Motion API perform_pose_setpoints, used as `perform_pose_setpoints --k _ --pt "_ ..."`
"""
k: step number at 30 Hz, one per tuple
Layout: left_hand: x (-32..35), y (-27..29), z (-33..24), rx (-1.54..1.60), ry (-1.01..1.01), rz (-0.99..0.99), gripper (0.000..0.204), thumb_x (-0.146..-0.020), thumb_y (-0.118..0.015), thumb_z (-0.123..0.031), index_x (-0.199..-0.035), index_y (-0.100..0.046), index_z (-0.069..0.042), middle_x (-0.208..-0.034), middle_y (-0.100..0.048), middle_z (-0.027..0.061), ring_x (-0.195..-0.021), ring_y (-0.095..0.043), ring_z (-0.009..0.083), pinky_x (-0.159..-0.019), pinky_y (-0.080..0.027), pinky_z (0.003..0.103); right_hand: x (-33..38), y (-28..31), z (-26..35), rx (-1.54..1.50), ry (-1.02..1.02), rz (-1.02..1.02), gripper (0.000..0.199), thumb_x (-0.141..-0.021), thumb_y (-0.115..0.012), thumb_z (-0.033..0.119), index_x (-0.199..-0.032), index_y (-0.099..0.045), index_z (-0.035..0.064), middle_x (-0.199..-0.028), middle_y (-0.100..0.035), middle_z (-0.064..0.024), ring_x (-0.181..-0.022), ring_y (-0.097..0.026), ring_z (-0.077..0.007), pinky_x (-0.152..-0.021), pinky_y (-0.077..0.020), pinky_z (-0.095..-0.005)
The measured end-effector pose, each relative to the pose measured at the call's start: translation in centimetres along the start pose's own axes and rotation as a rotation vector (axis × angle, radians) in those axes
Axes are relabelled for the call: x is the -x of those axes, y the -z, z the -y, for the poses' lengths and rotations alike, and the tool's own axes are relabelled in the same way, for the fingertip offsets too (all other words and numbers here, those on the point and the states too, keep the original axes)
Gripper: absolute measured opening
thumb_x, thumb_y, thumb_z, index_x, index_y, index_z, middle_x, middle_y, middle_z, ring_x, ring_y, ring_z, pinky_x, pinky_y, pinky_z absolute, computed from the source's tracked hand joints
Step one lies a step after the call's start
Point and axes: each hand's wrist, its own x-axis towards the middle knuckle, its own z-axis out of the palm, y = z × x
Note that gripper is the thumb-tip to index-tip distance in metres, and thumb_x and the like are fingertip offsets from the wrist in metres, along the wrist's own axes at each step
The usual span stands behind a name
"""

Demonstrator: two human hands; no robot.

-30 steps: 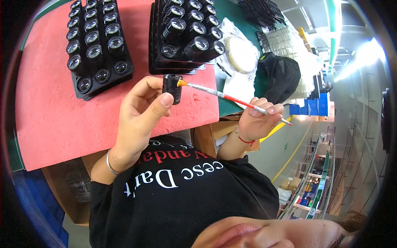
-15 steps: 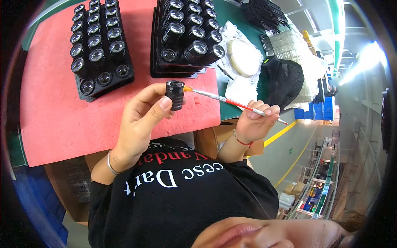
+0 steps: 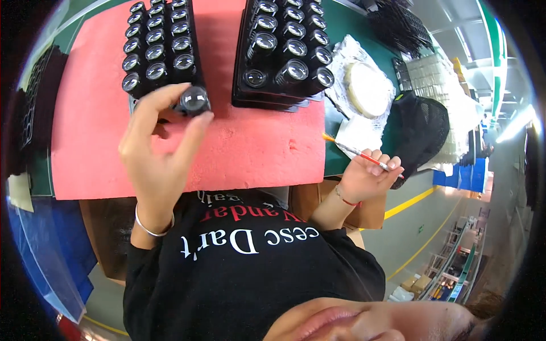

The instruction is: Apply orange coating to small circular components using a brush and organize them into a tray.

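My left hand (image 3: 149,153) is closed around a black lens barrel (image 3: 194,100), thumb and fingertips at its sides and its shiny glass end facing up. The hand is at the near end of the left black tray (image 3: 200,77), hiding part of it. Upright lens barrels with glass tops stand in rows in this tray. My right hand (image 3: 368,175) grips a thin paintbrush (image 3: 358,152) with a red and silver handle. Its bristles point left, over the edge of the pink foam mat (image 3: 256,150), away from the lens.
A stack of black trays (image 3: 242,94) with more lens barrels stands to the right on the mat. Beyond are a round cream-coloured disc (image 3: 368,90) on white wrapping and a black mesh item (image 3: 421,128). More dark trays (image 3: 41,102) are stacked at the far left.
My left hand has carried the lens barrel left to the left tray, and its domed glass end now shows. The brush has come away from the barrel, moving right with my right hand.
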Motion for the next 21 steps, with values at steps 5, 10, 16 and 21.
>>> perform_pose_setpoints --k 5,10,16,21 --pt "-0.9 -0.6 0.7 -0.408 -0.151 -0.177 0.025 -0.061 -0.073 -0.01 -0.083 -0.062 -0.004 -0.07 -0.051 0.0024 -0.06 -0.046 0.0138 -0.055 -0.04 0.026 0.2 0.0 -0.3 0.01 0.005 0.024 0.028 -0.093 -0.03 0.028 -0.078 -0.042 0.0086 -0.053 -0.041 -0.0007 -0.047 -0.033 -0.0088 -0.05 -0.027 -0.0239" --pt "-0.8 -1.1 0.4 -0.443 -0.095 -0.205 0.023 -0.06 -0.073 -0.011 -0.08 -0.063 -0.003 -0.062 -0.046 0.0021 -0.055 -0.043 0.0128 -0.052 -0.038 0.026 0.4 -0.1 -0.2 0.051 0.025 0.07 0.027 -0.094 -0.028 0.027 -0.077 -0.039 0.0089 -0.051 -0.039 -0.0008 -0.046 -0.031 -0.0084 -0.05 -0.0255 -0.0244" --pt "-0.7 -1.3 0.4 -0.478 -0.09 -0.202 0.023 -0.06 -0.074 -0.012 -0.08 -0.063 -0.004 -0.058 -0.041 0.0018 -0.052 -0.041 0.0127 -0.048 -0.036 0.026 0.4 0.2 -0.3 0.072 0.043 0.106 0.028 -0.093 -0.028 0.029 -0.077 -0.038 0.009 -0.05 -0.039 -0.0013 -0.045 -0.031 -0.0085 -0.048 -0.0249 -0.0239" --pt "-0.4 -1.5 -0.6 -0.511 -0.081 -0.238 0.029 -0.058 -0.076 -0.014 -0.082 -0.061 -0.005 -0.058 -0.04 0.0012 -0.05 -0.039 0.0128 -0.047 -0.035 0.026 0.5 0.1 -0.3 0.093 0.067 0.097 0.028 -0.093 -0.029 0.03 -0.077 -0.038 0.0089 -0.049 -0.04 -0.0023 -0.044 -0.031 -0.0091 -0.046 -0.0243 -0.0235"
